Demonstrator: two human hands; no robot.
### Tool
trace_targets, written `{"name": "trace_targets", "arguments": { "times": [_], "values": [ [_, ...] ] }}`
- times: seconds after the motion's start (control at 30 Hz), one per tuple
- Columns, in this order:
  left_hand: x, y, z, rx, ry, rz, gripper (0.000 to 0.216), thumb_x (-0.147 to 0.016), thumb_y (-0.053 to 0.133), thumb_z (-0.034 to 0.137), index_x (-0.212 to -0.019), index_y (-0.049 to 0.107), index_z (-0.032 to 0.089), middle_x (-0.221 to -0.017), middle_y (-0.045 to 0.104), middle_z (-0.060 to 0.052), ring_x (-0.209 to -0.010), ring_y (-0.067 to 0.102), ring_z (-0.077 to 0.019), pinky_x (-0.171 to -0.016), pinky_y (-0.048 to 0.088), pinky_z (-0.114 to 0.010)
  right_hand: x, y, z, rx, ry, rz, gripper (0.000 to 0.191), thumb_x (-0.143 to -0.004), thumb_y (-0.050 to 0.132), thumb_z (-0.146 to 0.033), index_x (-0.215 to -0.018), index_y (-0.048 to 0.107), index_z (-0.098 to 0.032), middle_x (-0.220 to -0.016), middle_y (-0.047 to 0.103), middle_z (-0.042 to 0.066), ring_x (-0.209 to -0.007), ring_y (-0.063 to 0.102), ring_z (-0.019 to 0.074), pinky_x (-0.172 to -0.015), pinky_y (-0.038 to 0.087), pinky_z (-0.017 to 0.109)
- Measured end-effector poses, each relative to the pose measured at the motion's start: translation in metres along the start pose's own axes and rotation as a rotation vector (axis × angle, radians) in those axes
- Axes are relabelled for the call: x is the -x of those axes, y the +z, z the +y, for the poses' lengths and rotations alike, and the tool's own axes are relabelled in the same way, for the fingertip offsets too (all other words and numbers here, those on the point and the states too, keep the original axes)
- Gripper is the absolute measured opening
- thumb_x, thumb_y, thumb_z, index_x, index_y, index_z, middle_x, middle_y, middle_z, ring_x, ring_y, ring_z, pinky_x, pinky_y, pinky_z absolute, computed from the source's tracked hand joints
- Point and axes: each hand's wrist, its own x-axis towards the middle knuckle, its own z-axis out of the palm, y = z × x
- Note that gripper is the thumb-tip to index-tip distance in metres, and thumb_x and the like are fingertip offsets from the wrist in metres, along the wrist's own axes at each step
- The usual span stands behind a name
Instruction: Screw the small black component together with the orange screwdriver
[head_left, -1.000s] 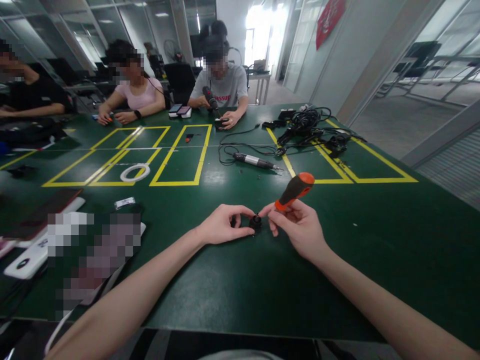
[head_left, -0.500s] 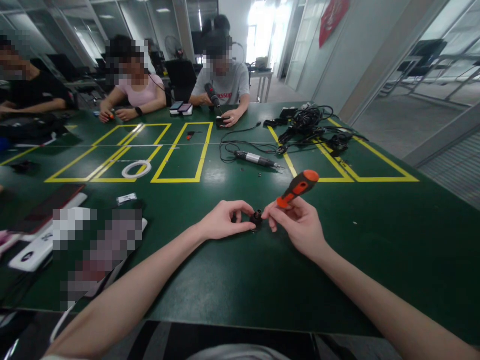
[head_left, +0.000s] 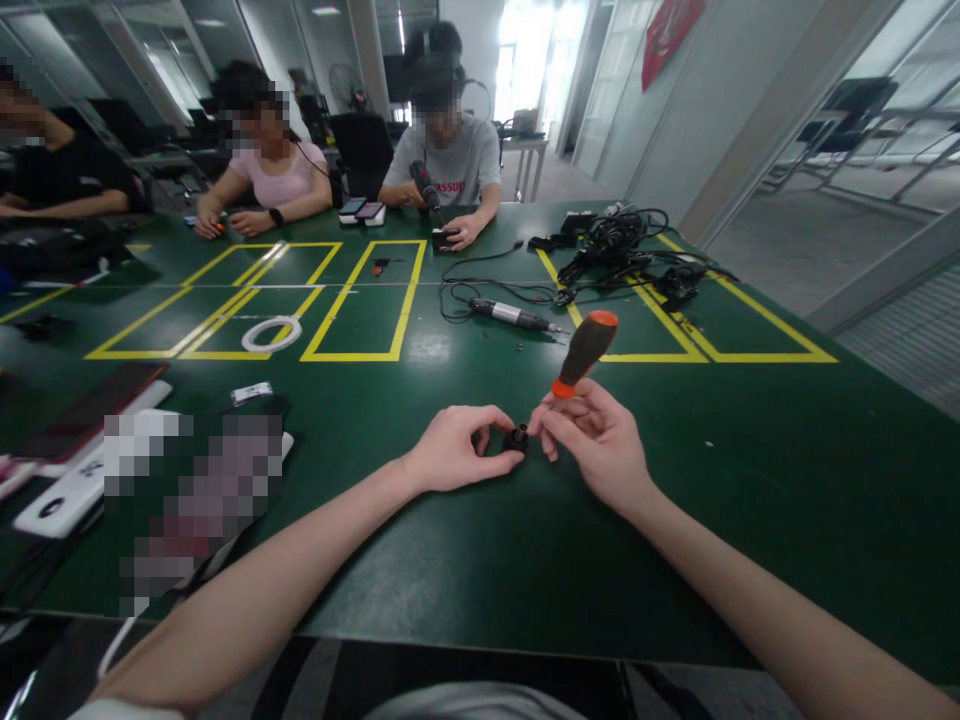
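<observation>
Between thumb and forefinger, my left hand (head_left: 469, 447) pinches a small round black part (head_left: 516, 440) that rests on the green table. A short, dark, tube-like piece stands up from its top. My right hand (head_left: 596, 435), just right of that part, holds a screwdriver (head_left: 589, 350) with an orange and dark grey handle. The handle points up and leans slightly right; the shaft is hidden by my fingers. My right fingertips are close beside the black part, and whether they touch it I cannot tell.
Beyond my hands lies an electric screwdriver (head_left: 514, 316) with its cord. A heap of black cables (head_left: 619, 245) is at the back right. A white ring (head_left: 271, 334) lies left, above phones and a white power bank (head_left: 56, 505). Across the table, people work, one with a power drill (head_left: 425, 185).
The screwdriver handle has tipped more upright and turned, its top moving left and up. My left hand and the black part have shifted slightly right in view.
</observation>
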Motion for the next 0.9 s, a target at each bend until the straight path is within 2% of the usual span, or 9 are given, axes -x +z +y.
{"name": "trace_targets", "arguments": {
  "times": [0.07,0.2,0.33,0.4,0.53,0.7,0.9],
  "values": [
    [0.0,-0.001,-0.001,-0.02,0.004,0.007,0.024,-0.083,0.076,0.035,-0.099,0.074,0.017,-0.058,0.053,0.008,-0.056,0.052,-0.0095,-0.061,0.038,-0.023,0.0,0.001,-0.002,0.009,0.002,0.008,0.038,-0.082,0.083,-0.053,-0.085,0.062,-0.022,-0.069,0.072,0.0,-0.048,0.059,0.0113,-0.046,0.054,0.024],
    [-0.001,-0.001,-0.001,-0.011,-0.014,0.005,0.024,-0.082,0.076,0.035,-0.099,0.075,0.018,-0.059,0.055,0.007,-0.055,0.05,-0.0093,-0.059,0.038,-0.022,0.0,0.001,-0.005,0.076,-0.022,-0.024,0.034,-0.081,0.085,-0.051,-0.081,0.068,-0.02,-0.074,0.071,0.003,-0.051,0.058,0.0119,-0.048,0.055,0.027],
    [-0.001,-0.001,-0.002,0.103,-0.034,0.019,0.036,-0.078,0.079,0.033,-0.11,0.071,0.017,-0.084,0.074,0.001,-0.057,0.053,-0.0073,-0.061,0.043,-0.022,-0.001,0.0,-0.004,0.043,-0.049,-0.061,0.034,-0.088,0.078,-0.054,-0.083,0.072,-0.02,-0.071,0.068,0.002,-0.049,0.057,0.0114,-0.047,0.053,0.027],
    [-0.002,-0.001,-0.002,0.17,-0.051,0.021,0.037,-0.077,0.08,0.035,-0.107,0.071,0.016,-0.092,0.076,-0.002,-0.057,0.052,-0.0065,-0.059,0.043,-0.022,-0.001,0.0,-0.002,0.024,-0.043,-0.073,0.035,-0.091,0.074,-0.055,-0.088,0.073,-0.02,-0.073,0.069,0.003,-0.05,0.058,0.012,-0.046,0.052,0.027],
    [-0.004,-0.003,-0.004,0.178,-0.06,0.02,0.031,-0.079,0.079,0.038,-0.099,0.075,0.014,-0.084,0.074,-0.001,-0.057,0.048,-0.0069,-0.057,0.039,-0.021,0.0,0.001,-0.001,-0.007,-0.04,-0.074,0.035,-0.09,0.076,-0.055,-0.097,0.068,-0.021,-0.076,0.072,0.002,-0.053,0.061,0.0126,-0.05,0.055,0.027],
    [-0.008,-0.008,-0.004,0.12,-0.075,0.014,0.033,-0.075,0.082,0.036,-0.099,0.08,0.014,-0.083,0.076,-0.002,-0.059,0.047,-0.0079,-0.058,0.039,-0.022,0.001,0.003,-0.001,0.038,-0.033,-0.033,0.04,-0.087,0.078,-0.057,-0.084,0.06,-0.022,-0.07,0.07,0.001,-0.051,0.058,0.0121,-0.049,0.054,0.026],
    [-0.009,-0.011,-0.005,0.103,-0.061,0.0,0.034,-0.078,0.082,0.037,-0.103,0.082,0.015,-0.08,0.076,-0.002,-0.058,0.045,-0.0085,-0.059,0.038,-0.023,-0.001,0.002,-0.004,0.095,-0.074,-0.001,0.038,-0.084,0.081,-0.056,-0.077,0.069,-0.021,-0.073,0.069,0.003,-0.052,0.058,0.0125,-0.049,0.053,0.028]
  ]
}}
